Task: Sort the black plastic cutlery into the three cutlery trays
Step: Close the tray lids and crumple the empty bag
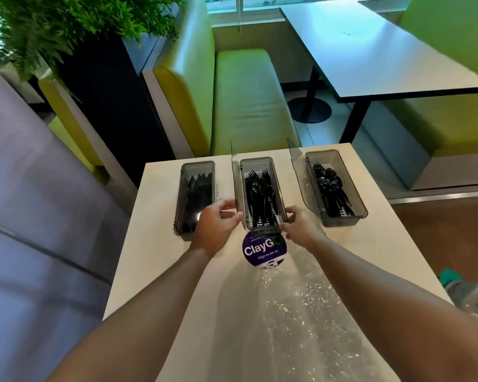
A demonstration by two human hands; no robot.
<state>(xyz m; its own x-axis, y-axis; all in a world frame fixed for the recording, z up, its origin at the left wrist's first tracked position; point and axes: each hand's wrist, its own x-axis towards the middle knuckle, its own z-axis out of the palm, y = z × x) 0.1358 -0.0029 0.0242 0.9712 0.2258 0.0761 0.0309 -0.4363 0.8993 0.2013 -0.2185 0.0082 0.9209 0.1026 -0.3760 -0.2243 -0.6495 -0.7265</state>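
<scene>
Three smoky plastic cutlery trays stand side by side on the white table [155, 244]. The left tray [196, 166] holds black knives [198, 188] under a shut lid. The middle tray [283, 199] holds black forks [261, 194], and its hinged lid [236, 194] stands upright on its left side. The right tray [353, 194] holds black spoons [329, 183], its lid [301, 177] leaning open to the left. My left hand [218, 227] grips the near end of the middle tray's lid. My right hand [301, 224] holds the near right corner of that tray.
A round purple sticker [262, 252] lies on the table just in front of the middle tray. Clear crinkled plastic wrap [301, 312] covers the near right part of the table. Green benches [243, 97] and another table [384, 51] stand beyond the far edge.
</scene>
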